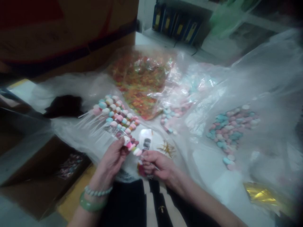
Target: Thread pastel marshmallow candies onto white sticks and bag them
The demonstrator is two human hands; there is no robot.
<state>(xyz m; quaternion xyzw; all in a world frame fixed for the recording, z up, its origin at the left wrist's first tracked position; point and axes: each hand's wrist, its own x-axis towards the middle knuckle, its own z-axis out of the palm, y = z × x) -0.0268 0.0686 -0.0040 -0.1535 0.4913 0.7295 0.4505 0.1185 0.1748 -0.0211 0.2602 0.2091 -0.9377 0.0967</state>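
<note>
Left hand (110, 160): fingers closed around a pastel candy skewer (133, 147), jade bangle (91, 203) at the wrist.
Right hand (157, 165): curled just beside the skewer's lower end; its hold is partly hidden.
Skewer axis: slanting across between both hands, nearer the left.
Beyond: more candy sticks (113, 110) on a plastic sheet (78, 132).

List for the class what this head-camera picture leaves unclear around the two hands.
All in the head view:
What the right hand holds: its fingers cover it.
How far the pastel candy skewer runs into the left hand: fingers hide it.
Print on the white packet: blurred.
Blue boxes: cut off by the top edge.
</note>
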